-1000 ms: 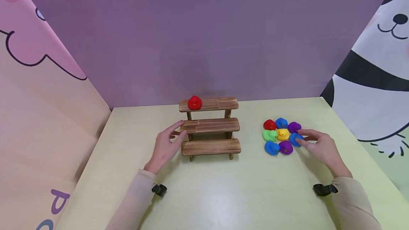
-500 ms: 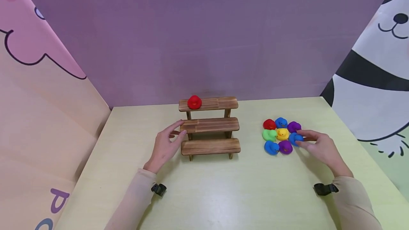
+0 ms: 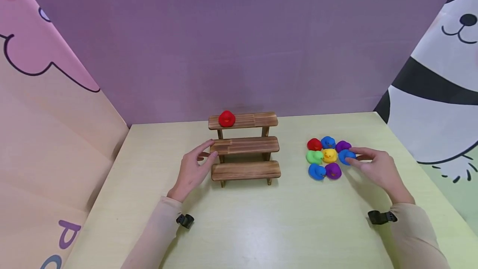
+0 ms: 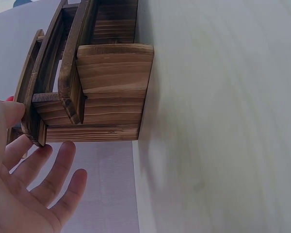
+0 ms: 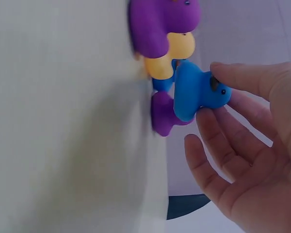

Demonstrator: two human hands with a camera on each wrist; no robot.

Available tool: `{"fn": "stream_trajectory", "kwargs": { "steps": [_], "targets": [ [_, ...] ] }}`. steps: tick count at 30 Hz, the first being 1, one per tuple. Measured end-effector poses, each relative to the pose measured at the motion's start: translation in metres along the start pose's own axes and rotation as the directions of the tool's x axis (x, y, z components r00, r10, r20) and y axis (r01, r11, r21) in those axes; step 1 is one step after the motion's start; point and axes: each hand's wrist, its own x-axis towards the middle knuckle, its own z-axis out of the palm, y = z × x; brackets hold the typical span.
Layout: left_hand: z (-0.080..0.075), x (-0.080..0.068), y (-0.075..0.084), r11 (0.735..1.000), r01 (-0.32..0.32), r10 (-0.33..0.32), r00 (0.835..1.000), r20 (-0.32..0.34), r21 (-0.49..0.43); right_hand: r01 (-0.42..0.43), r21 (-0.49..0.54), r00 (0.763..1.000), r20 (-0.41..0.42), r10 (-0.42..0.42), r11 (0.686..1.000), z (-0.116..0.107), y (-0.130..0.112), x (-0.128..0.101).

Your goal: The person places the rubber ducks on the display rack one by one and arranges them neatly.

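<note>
Lifted slightly since a moment ago, the blue duck [image 3: 346, 156] sits pinched between thumb and fingers of the right hand [image 3: 377, 170], at the right edge of the cluster of rubber ducks [image 3: 324, 159] on the table [image 3: 261, 219]. Left hand [image 3: 192, 171], fingers relaxed, touches the three-tier wooden stand [image 3: 244, 148], whose top step carries a red duck [image 3: 226, 118]. No writing is legible.
</note>
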Motion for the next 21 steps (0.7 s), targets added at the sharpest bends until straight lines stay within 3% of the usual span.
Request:
{"fn": "stream_trajectory", "kwargs": {
  "steps": [8, 21],
  "targets": [
    [0.0, 0.001, -0.001, 1.0, 0.004, -0.004, 1.0, 0.008, -0.001, 0.043, -0.015, 0.997, -0.058, -0.044, 0.999, -0.006, -0.016, 0.002],
    [0.0, 0.0, -0.001, 1.0, 0.002, -0.002, 1.0, 0.007, 0.004, 0.093, 0.023, 0.994, -0.065, -0.091, 0.995, -0.011, -0.049, 0.01]
  ]
}}
